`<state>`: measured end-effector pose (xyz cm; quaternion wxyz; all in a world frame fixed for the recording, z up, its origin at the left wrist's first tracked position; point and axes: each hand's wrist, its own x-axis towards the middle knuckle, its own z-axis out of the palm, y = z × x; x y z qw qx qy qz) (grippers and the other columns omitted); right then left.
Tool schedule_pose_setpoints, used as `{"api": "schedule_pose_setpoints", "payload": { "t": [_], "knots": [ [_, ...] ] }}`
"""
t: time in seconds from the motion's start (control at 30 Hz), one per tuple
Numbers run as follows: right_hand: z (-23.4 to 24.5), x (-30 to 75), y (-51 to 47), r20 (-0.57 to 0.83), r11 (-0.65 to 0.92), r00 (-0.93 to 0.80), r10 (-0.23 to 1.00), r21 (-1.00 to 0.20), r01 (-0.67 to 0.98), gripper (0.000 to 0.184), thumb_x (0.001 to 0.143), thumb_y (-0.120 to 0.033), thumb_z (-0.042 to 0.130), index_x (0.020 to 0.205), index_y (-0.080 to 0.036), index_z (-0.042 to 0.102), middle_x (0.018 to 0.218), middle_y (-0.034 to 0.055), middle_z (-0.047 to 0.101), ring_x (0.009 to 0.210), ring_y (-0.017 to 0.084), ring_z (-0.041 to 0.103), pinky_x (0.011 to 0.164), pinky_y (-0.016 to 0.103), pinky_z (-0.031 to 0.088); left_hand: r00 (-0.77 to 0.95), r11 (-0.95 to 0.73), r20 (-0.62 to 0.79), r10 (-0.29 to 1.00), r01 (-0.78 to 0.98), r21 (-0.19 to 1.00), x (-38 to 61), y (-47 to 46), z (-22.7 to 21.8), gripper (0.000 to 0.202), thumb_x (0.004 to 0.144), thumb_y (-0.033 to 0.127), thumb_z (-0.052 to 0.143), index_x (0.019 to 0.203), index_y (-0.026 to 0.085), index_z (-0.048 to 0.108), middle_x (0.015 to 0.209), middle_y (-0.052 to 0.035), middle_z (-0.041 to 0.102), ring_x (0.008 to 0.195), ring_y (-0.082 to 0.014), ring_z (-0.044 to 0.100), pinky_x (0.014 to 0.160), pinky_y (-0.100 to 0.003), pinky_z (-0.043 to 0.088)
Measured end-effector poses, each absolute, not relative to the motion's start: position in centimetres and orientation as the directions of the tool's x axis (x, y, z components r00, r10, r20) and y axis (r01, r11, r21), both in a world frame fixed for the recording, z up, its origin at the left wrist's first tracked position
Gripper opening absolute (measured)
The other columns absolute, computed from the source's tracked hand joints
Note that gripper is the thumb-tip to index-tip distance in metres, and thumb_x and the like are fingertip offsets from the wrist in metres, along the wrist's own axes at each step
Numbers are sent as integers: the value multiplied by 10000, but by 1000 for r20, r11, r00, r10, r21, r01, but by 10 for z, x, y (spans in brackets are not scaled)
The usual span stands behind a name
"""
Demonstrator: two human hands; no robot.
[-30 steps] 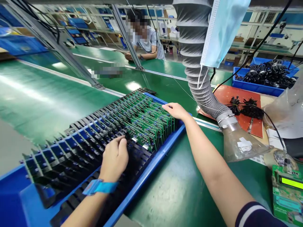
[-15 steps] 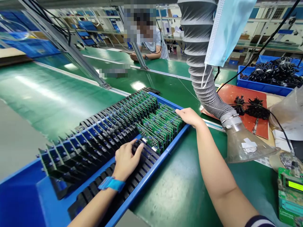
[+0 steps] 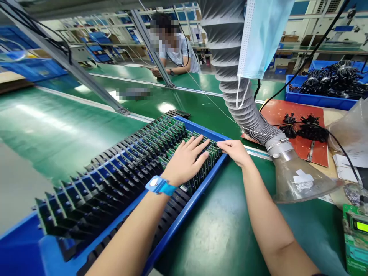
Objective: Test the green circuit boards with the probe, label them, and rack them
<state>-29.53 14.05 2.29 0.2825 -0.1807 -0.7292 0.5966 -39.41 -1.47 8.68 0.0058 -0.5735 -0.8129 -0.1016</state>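
Observation:
A long blue tray with black slotted dividers lies across the green table. Several green circuit boards stand upright in its far slots. My left hand, with a blue wrist strap, lies flat and open on top of the boards, fingers spread. My right hand rests at the tray's far right corner, fingertips touching the last boards, fingers loosely curled and holding nothing I can see.
A grey ribbed fume hose with a clear funnel hangs at right, a blue face mask draped on it. A red mat holds black cable bundles. Behind it is a blue bin. Another person leans at the far bench.
My left hand moved from the empty black slots up onto the circuit boards and spread flat. My right hand stayed at the tray's far corner.

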Motion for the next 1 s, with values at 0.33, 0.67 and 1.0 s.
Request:
{"api": "schedule_pose_setpoints", "payload": {
  "t": [0.33, 0.67, 1.0],
  "knots": [
    [25, -307, 139, 402, 431, -422, 812, -902, -29, 346, 942, -339, 403, 982, -164, 698, 862, 71, 677, 768, 153, 636, 777, 268, 499, -315, 276, 258, 913, 945, 178, -399, -27, 83, 466, 937, 391, 252, 1269, 203, 518, 1387, -98, 492, 1282, -241, 432, 1084, -477, 282],
    [22, -310, 141, 410, 579, -647, 643, -813, 60, 248, 921, -240, 470, 956, -185, 709, 832, 30, 681, 774, 130, 645, 757, 211, 484, -303, 282, 223, 927, 952, 120, -400, -27, 84, 499, 935, 395, 242, 1332, 234, 498, 1434, -79, 451, 1234, -276, 458, 1053, -499, 306],
    [35, -305, 140, 446, 707, -672, 591, -688, 165, 231, 912, -267, 513, 967, -187, 723, 972, 69, 679, 933, 182, 602, 853, 252, 428, -357, 336, 187, 915, 932, 136, -403, -27, 79, 488, 918, 394, 268, 1326, 237, 483, 1473, -47, 406, 1230, -294, 437, 1028, -529, 319]
  ]
}}
